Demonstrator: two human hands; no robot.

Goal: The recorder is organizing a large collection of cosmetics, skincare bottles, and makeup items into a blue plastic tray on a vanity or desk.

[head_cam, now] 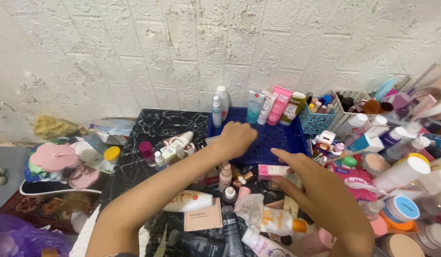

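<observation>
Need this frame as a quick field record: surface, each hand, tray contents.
surface: black marble-look table against a white textured wall
left hand: reaching over the blue tray, closed, contents not visible
right hand: index finger pointing, over a small pink box
tray contents: tubes and bottles standing along the back edge
clutter: cosmetics around the tray, white basket at right

The left hand (237,138) covers part of the blue tray (282,138) — what is under its fingers cannot be seen. The right hand (315,190) hides the things below it, and its wrist runs off the bottom edge. The jars (420,228) at the right corner are cut off — the small bottles in the basket (320,121) are too tiny to tell apart.
</observation>
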